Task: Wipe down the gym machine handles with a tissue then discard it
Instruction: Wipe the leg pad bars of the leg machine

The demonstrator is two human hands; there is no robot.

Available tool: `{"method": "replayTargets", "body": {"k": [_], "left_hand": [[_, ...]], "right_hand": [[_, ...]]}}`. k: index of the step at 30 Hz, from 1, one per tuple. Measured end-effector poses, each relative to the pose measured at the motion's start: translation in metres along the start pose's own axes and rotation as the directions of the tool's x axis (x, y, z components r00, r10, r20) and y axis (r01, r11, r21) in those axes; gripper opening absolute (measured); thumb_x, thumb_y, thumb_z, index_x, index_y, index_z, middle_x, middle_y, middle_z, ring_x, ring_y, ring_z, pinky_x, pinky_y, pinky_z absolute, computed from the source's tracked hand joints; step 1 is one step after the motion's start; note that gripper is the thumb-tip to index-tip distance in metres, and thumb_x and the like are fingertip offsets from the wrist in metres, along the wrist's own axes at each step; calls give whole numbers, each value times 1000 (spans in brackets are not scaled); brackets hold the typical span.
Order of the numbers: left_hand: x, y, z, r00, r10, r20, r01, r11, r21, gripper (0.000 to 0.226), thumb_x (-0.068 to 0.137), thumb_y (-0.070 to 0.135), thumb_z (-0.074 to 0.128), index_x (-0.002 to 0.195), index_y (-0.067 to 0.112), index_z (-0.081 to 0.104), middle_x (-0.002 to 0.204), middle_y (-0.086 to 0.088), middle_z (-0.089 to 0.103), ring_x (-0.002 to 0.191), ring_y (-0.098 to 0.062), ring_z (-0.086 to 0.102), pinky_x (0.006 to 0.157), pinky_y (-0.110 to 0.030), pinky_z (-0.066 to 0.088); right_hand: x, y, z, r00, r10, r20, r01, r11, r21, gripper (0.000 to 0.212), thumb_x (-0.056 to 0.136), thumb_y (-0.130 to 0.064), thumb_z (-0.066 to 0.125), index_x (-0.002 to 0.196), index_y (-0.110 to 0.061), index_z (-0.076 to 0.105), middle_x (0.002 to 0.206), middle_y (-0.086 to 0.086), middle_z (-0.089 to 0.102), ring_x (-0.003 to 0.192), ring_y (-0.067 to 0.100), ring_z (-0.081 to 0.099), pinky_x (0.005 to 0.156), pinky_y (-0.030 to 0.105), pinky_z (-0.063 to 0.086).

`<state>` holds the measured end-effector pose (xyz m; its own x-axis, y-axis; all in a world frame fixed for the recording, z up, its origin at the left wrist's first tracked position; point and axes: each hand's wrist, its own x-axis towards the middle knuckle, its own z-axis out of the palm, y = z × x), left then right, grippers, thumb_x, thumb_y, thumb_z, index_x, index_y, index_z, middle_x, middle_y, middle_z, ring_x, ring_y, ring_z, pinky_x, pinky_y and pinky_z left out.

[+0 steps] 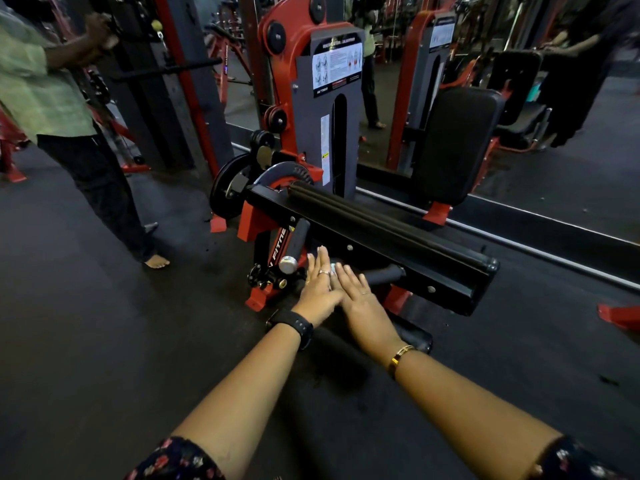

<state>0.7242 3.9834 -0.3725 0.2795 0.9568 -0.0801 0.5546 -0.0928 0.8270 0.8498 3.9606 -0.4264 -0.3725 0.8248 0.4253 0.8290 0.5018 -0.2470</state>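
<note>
The person stretches both arms toward the low front of a red and black gym machine [304,109]. The left hand [317,289] and the right hand [362,303] lie side by side, palms down, with fingers straight and flat and their inner edges touching. Neither curls round anything. A small pale scrap [333,269] shows between the fingers (it may be the tissue, but too little of it shows to be sure). The fingertips sit between two black foam grips. The left handle [298,240] slants upward from a silver cap [288,265], and the right handle [385,274] pokes out just past the right hand. The left wrist wears a black watch [294,323] and the right a gold bracelet [398,358]. Another person in a green shirt [38,88] stands at the far left.
</note>
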Motion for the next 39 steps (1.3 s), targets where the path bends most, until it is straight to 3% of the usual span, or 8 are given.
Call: {"method": "replayTargets", "body": {"k": [4, 9, 11, 16, 20, 26, 33, 39], "left_hand": [[2, -9, -5, 991, 97, 97, -129, 901, 413, 104, 86, 14, 61, 150, 13, -21, 155, -3, -32, 134, -14, -36, 119, -41, -13], [4, -2, -6, 988, 153, 24, -123, 683, 719, 108, 86, 31, 64, 150, 9, -20, 155, -6, -31, 142, -22, -28, 117, -37, -11], [7, 0, -6, 990, 142, -6, -90, 663, 743, 109, 86, 33, 65, 150, 8, -19, 158, -10, -25, 146, -25, -22, 119, -40, -6], [10, 0, -2, 995, 88, -39, -36, 710, 703, 107, 85, 19, 64, 150, 7, -20, 159, -11, -23, 147, -24, -20, 120, -38, -3], [9, -1, 0, 994, 93, -57, -28, 722, 692, 104, 90, 29, 61, 149, 6, -21, 159, -13, -23, 147, -24, -18, 121, -38, -2], [10, -1, 1, 993, 95, -63, -22, 702, 712, 104, 92, 38, 60, 149, 7, -21, 159, -13, -23, 148, -25, -17, 120, -39, -1], [10, 0, 1, 995, 73, -60, -6, 683, 731, 106, 86, 21, 62, 148, 5, -22, 159, -14, -21, 147, -26, -18, 120, -40, -3], [11, -2, 1, 994, 96, -61, -20, 680, 733, 104, 92, 39, 59, 149, 8, -22, 159, -13, -22, 148, -24, -17, 119, -40, -2]], "right_hand": [[-20, 52, -19, 995, 100, 3, -99, 982, -164, 76, 80, 13, 51, 149, -5, 24, 154, 14, 27, 142, 32, 24, 112, 52, 28], [-8, 62, -23, 943, 328, -59, -332, 936, -112, 78, 80, 17, 54, 149, -5, 26, 154, 15, 27, 144, 33, 22, 115, 43, 6], [-4, 41, -17, 926, 367, -88, -368, 930, 13, 70, 85, 17, 45, 149, -5, 26, 155, 14, 24, 145, 30, 18, 116, 38, 0], [10, -7, -6, 985, 174, 12, -173, 972, 156, 63, 96, 3, 44, 152, -14, 20, 159, 5, 13, 147, 16, 4, 120, 33, -2], [5, 25, -20, 993, 110, 41, -111, 993, 39, 61, 95, 0, 45, 150, -17, 26, 157, 4, 22, 147, 22, 11, 117, 33, -5], [13, 60, -32, 927, 372, 49, -368, 927, -72, 52, 90, 5, 44, 141, -8, 44, 146, 11, 43, 146, 29, 18, 118, 42, 1], [54, 2, -35, 924, 205, 323, -222, 975, 15, 40, 90, -5, 51, 129, -13, 53, 128, 6, 54, 128, 21, 44, 119, 43, 5], [38, 52, -54, 926, 233, 296, -173, 961, -215, 40, 93, -16, 47, 132, -25, 50, 130, -3, 54, 129, 14, 45, 116, 48, -8]]}}
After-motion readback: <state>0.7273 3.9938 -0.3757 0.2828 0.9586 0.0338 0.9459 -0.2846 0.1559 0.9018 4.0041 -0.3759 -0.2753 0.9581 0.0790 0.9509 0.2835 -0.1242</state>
